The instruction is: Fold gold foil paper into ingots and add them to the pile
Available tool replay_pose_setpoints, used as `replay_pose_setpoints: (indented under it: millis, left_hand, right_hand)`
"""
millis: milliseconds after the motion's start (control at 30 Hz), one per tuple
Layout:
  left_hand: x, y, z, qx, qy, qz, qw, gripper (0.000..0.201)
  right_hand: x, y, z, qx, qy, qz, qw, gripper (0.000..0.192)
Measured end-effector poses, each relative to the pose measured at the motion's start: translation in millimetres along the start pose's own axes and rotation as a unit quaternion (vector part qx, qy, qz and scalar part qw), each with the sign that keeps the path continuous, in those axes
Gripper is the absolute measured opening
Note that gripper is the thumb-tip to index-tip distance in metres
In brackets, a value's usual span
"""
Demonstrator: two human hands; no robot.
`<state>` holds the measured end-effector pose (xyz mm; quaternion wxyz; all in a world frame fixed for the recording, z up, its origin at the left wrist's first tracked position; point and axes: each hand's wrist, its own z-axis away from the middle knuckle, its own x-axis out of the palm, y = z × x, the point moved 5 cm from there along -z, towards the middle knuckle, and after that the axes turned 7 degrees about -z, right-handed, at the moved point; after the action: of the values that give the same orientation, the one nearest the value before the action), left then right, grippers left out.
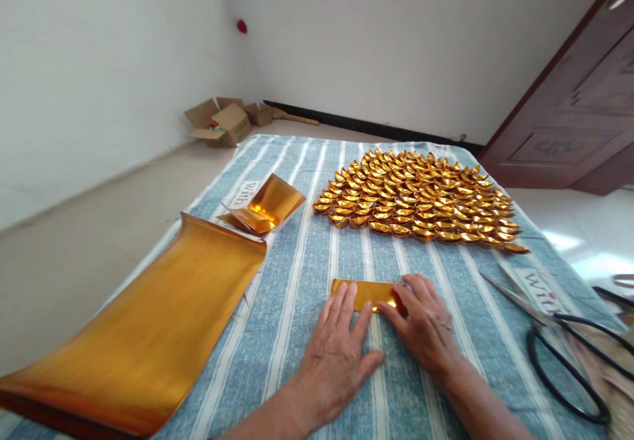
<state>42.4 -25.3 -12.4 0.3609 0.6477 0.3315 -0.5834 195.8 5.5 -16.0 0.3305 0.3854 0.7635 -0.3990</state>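
head-worn view, facing forward-down, seemingly close over striped cloth [297,275]

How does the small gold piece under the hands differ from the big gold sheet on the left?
The folded gold strip is small, narrow and pressed flat by the left hand and right hand; the large gold sheet is far bigger, untouched, its far edge curling up. The strip lies mid-cloth; the sheet hangs over the cloth's left edge. Both are shiny gold foil.

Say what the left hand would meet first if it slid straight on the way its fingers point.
The left hand points up-table; its fingertips already touch the folded gold paper strip. Beyond it, probably bare striped cloth, then the pile of gold paper ingots.
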Motion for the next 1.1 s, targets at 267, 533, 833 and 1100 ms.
replay_pose_setpoints:
  millis: [267, 533, 833, 1100]
  left_hand:
    - [2.9, -1.4, 0.2, 0.008, 0.02, -0.005, 1.0, 0.064]
    - [0.8, -0.4, 0.0, 0.023, 0.035, -0.026, 0.999, 0.066]
    - [3.2, -7.0, 1.0, 0.033, 0.004, -0.001, 0.999, 0.067]
    - [1.4, -20.3, 0.1, 0.053, -0.067, 0.034, 0.996, 0.062]
  right_hand:
    - [2.4, -1.8, 2.9, 0.025, -0.016, 0.053, 0.998, 0.03]
    - [2.0, -3.1, 0.9, 0.067, -0.046, 0.067, 0.994, 0.037]
    - [-7.4, 19.7, -3.0, 0.119, -0.101, -0.001, 0.988, 0.038]
    - [-9.1, 29.9, -4.0, 0.136, -0.13, -0.04, 0.981, 0.038]
